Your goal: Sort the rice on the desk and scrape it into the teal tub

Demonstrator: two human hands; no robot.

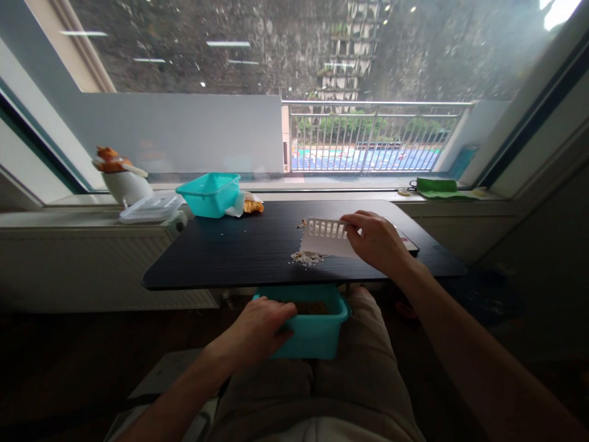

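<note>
My right hand (375, 239) is closed on the upper edge of a flat white plastic piece (327, 244) with a row of slots along its top. The piece stands tilted over the dark tabletop (221, 252), its lower edge beside a small pile of pale gravel-like bits (305, 258). A few brownish bits (302, 224) lie behind it. Below the table's near edge, my left hand (262, 328) grips the left side of a turquoise plastic tub (313, 339) on my lap. Brown grainy material (310, 307) shows inside that tub.
A second turquoise tub (211, 195) stands at the table's back left, beside crumpled orange-brown material (253, 205). A clear lid (151, 207) and a white container (124, 184) sit left by the window. Something green (437, 187) lies on the right sill. A radiator (92, 261) stands at left.
</note>
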